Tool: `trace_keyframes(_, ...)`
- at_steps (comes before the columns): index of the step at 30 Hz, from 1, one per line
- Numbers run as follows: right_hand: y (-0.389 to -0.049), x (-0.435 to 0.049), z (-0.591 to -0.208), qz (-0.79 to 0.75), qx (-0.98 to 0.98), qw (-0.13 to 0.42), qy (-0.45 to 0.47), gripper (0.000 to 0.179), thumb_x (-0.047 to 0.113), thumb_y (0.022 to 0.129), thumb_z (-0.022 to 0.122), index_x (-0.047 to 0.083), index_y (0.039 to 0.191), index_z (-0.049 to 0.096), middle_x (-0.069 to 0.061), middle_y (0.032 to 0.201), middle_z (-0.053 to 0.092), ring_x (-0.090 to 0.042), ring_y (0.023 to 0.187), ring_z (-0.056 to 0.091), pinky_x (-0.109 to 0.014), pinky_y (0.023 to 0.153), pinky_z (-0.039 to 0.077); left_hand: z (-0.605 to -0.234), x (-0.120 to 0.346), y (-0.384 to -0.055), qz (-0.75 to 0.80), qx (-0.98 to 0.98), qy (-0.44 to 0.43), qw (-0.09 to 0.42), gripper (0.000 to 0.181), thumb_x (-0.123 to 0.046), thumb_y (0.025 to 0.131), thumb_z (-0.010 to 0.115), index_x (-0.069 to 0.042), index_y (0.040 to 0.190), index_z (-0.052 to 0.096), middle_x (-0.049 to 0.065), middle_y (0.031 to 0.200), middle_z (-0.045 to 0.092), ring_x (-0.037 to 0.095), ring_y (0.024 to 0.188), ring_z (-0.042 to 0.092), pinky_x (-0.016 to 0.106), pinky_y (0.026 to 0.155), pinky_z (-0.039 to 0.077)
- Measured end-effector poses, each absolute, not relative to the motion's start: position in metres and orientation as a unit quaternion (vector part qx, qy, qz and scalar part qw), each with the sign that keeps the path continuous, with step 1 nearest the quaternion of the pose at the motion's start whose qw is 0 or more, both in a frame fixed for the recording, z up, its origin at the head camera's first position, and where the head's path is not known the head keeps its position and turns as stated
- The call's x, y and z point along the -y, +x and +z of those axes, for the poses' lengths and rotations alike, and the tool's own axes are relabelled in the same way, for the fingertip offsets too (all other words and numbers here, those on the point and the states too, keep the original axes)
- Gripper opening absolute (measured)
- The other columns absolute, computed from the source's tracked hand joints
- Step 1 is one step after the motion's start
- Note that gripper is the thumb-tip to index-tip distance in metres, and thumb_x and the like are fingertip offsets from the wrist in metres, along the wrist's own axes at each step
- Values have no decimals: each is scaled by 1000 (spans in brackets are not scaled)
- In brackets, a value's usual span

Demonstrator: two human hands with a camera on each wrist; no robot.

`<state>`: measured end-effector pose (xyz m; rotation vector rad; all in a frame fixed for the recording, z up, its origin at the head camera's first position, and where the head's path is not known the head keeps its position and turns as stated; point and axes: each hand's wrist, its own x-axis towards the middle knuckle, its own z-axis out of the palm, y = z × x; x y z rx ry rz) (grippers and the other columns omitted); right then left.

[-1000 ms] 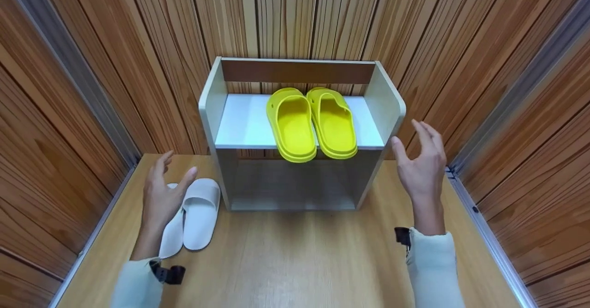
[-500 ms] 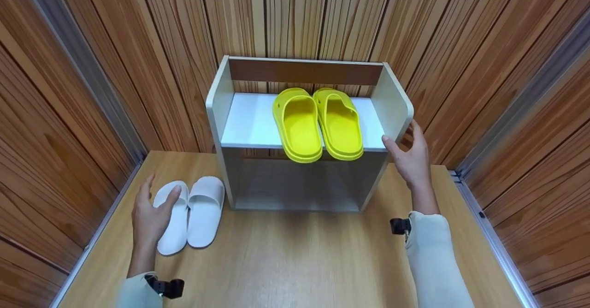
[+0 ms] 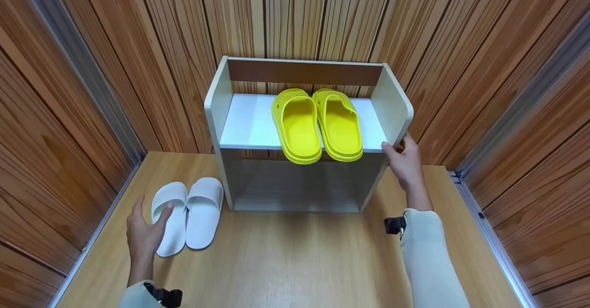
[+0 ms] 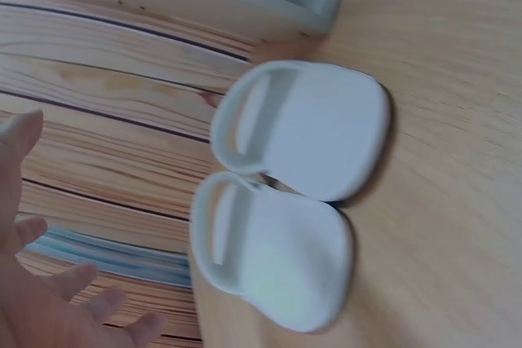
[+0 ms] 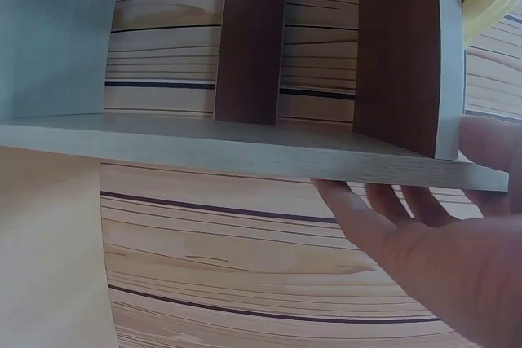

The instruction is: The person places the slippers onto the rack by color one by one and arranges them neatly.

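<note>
A small white two-level shoe rack [image 3: 304, 204] stands against the back wall. Two yellow clogs [image 3: 298, 133] lie side by side on its upper shelf [image 3: 251, 123], toes to the back, heels jutting past the front edge. My right hand [image 3: 406, 164] grips the rack's right side panel [image 5: 269, 160]; in the right wrist view the thumb is at the shelf edge and the fingers lie along the outer face. A pair of white slippers [image 3: 203, 220] rests on the floor left of the rack. Fingers spread and holding nothing, my left hand [image 3: 145, 234] hovers over the left slipper's outer side.
Wood-grain panel walls [image 3: 295, 17] rise behind and on both sides, with metal strips [image 3: 488, 225] along the floor's edges. The rack's lower level [image 3: 295, 183] lies in shadow. Wooden floor [image 3: 286, 262] stretches in front of the rack.
My right hand has moved left from beside the rack and taken hold of its side panel. My left hand has drawn down and left, showing more of the slippers. The view has shifted slightly.
</note>
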<state>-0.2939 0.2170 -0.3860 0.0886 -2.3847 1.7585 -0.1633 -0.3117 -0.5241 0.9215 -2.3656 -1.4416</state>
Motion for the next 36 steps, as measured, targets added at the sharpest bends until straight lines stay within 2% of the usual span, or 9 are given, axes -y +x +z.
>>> trace_keyframes(6,-292,-214,-387,610,789,77,-7,70,20,103,59,11,162,21,-17,161,31,-40,142,38,-57,111,36,-546,315,-166,-470,804,358,64,98,-46,94,68,-8,163,9,32,162,14,51,148,16,68,114,20)
trace_keyframes(14,-292,-214,-386,613,786,81,-17,67,21,103,60,11,160,27,-15,160,33,-39,141,40,-56,111,36,-570,317,-166,-441,804,398,8,106,-48,91,71,-6,162,4,36,157,17,53,143,21,66,115,22)
trace_keyframes(18,-291,-214,-386,619,781,81,-13,67,20,103,60,11,160,27,-15,161,33,-39,141,40,-57,111,35,-576,317,-167,-435,809,395,6,107,-47,91,72,-4,161,3,36,155,22,53,141,25,65,115,24)
trace_keyframes(24,-290,-215,-386,628,773,88,-4,63,14,103,58,9,159,30,-20,156,38,-40,136,42,-61,108,37,-584,316,-166,-415,828,377,15,98,-41,89,75,-3,158,17,37,146,34,55,133,36,64,109,33)
trace_keyframes(29,-292,-214,-386,630,773,78,-14,63,16,104,57,10,160,29,-19,158,34,-41,139,40,-60,109,37,-592,314,-166,-410,822,396,-4,95,-34,88,78,0,156,20,37,142,31,56,131,32,64,109,31)
trace_keyframes(36,-293,-217,-388,643,762,72,-24,62,15,104,56,12,160,29,-17,158,34,-39,139,40,-59,109,37,-596,314,-168,-412,817,404,-10,95,-14,82,83,5,152,21,36,139,31,54,129,31,63,110,29)
